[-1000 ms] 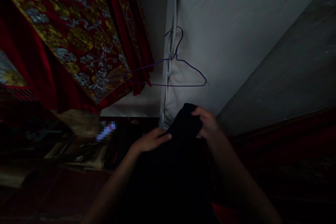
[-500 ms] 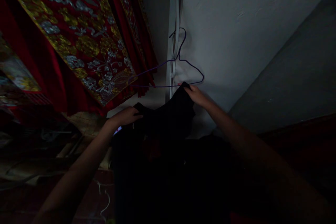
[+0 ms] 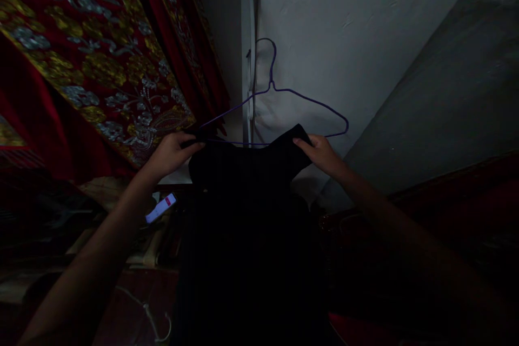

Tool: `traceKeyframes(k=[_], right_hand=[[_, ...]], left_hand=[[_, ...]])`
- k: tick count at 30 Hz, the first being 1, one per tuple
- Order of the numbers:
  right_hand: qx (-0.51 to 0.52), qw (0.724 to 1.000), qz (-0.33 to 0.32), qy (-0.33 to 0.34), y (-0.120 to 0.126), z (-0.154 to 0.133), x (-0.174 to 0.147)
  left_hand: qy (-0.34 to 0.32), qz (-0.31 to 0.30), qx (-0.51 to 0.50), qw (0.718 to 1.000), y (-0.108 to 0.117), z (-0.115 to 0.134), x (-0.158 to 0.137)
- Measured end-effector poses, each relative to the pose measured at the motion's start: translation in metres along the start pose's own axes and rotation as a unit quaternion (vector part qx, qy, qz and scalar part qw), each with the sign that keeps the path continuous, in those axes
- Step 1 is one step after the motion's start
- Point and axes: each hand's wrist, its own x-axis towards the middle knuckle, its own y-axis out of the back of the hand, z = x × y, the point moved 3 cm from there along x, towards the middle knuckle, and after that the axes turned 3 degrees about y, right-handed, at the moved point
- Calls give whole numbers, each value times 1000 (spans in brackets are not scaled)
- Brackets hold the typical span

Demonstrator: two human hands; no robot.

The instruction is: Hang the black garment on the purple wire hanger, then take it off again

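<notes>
A black garment (image 3: 251, 189), perhaps a shirt or dress, is stretched between my two hands, its lower part lost in the dark. My left hand (image 3: 174, 152) pinches one shoulder of it, thumb on top. My right hand (image 3: 320, 152) grips the other shoulder, which stands up in a corner. A purple wire hanger (image 3: 304, 96) hangs by its hook at the wall just above. The hanger's left end is hidden at the cloth by my left hand; its right end sticks out past the garment, above my right hand.
Red cloth with gold and silver embroidery (image 3: 101, 65) hangs at the left. A white pipe or cable (image 3: 249, 11) runs down the wall (image 3: 344, 27). A lit phone (image 3: 161, 208) lies below my left forearm. A pale cord (image 3: 152, 319) is at the lower left.
Both hands have brought the garment's shoulders up to the hanger, and the cloth is spread wider. The hanger now faces me more squarely. The phone has come fully into sight.
</notes>
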Motion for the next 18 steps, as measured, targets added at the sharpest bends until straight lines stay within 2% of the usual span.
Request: traceKeyframes(k=[3,5,7,9,11,12,14,18], right_hand=[[-1,1000,-1,5,0,-8,-3],[-1,1000,5,1,1,-10,-5],[-7,1000,15,10,1,-11,-7],[-11,1000,15,23,1,-11,-9],[3,999,-10,30,-1,-11,-10],[10,999,-22,30,-2,-12,-11],[12,999,-34,29,-3,-12,-11],[-26,999,-2,24,3,-13,-11]], left_hand=[[-2,65,13,998,1,-1,7],[25,84,0,996,0,-8,9],[71,38,-15,997,-5,-20,12],[104,-65,-23,992,-13,-32,15],[108,-153,-34,982,-18,-38,17],[106,-177,-41,978,-19,-38,17],[109,-189,-59,974,-14,-32,17],[101,-180,-59,977,3,-5,9]])
